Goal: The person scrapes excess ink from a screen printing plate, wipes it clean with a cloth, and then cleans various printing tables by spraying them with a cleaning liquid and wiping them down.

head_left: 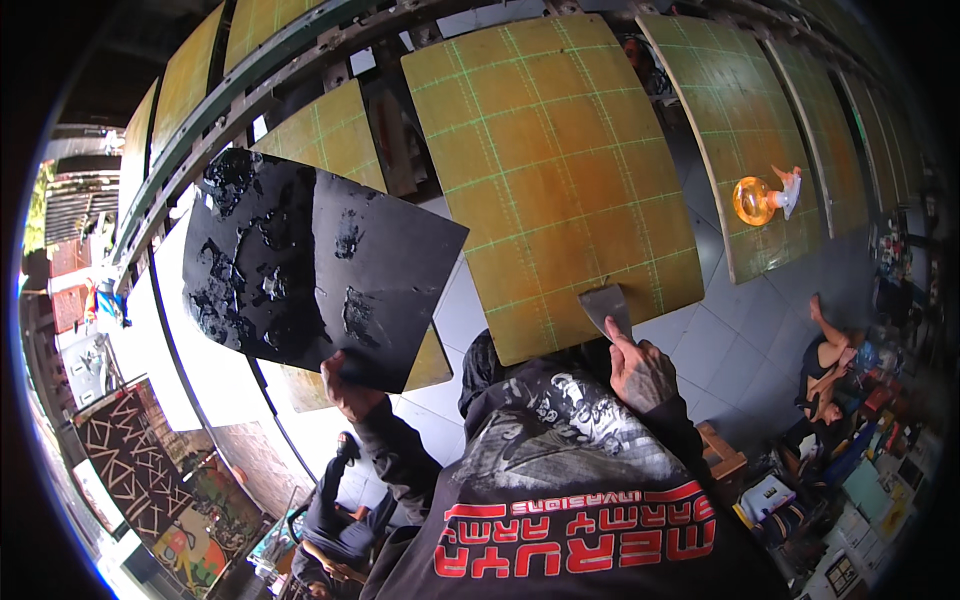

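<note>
My left hand (pixel 350 388) grips the lower edge of a flat black sheet (pixel 385 235), which is held tilted. Thick, glossy black paste (pixel 265 265) is smeared over the sheet's left half, with smaller smudges to the right. In my right hand (pixel 642 372) is a scraper (pixel 607 305) with a wide, flat metal blade, and the index finger stretches along it. That blade is over the near edge of a yellow-brown board (pixel 560 170) marked with green grid lines; whether it touches the board cannot be told.
A spray bottle of orange liquid (pixel 755 201) lies on the neighbouring board (pixel 745 120) at right. More boards line a metal rail (pixel 245 95). One person (pixel 345 530) is at lower left, another (pixel 828 365) at far right. A wooden stool (pixel 720 452) stands near my right arm.
</note>
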{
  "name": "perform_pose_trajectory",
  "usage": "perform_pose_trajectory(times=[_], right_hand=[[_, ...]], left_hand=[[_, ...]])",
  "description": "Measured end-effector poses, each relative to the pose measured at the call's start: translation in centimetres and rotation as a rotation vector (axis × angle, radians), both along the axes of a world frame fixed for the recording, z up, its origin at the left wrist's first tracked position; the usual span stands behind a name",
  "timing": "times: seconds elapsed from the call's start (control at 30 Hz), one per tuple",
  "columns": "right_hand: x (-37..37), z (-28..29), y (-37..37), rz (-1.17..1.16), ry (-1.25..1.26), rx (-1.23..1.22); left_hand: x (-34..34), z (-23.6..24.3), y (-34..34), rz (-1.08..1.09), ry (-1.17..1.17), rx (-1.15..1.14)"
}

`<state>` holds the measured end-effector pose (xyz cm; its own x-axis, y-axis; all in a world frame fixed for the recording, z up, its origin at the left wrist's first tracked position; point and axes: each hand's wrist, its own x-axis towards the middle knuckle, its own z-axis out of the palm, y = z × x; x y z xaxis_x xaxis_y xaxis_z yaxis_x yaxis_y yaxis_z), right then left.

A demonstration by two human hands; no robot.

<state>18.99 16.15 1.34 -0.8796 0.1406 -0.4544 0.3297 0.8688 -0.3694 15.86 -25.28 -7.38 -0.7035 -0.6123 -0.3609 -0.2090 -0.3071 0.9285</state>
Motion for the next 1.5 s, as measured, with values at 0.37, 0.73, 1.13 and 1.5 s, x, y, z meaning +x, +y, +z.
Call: perform_pose_trajectory(times=[0.37,0.73,1.13,1.5], right_hand=[[-9.3,-2.5,0.3,0.144,-0.022,0.212],[-31.4,-6.1,5.6,0.340,-0.004,0.368],[-50.2,-10.4,5.4,0.328,0.065,0.292],[-33.2,0.9,3.9,0.382,0.812,-0.192]], left_hand=[[3.0,-0.5,-0.5,-0.141,-0.120,-0.524],[8.5,-3.9,-1.2,0.139,0.055,0.212],[11.5,-0.5,4.9,0.286,-0.009,0.042],[1.1,-3.1,11.5,0.213,0.196,0.104]])
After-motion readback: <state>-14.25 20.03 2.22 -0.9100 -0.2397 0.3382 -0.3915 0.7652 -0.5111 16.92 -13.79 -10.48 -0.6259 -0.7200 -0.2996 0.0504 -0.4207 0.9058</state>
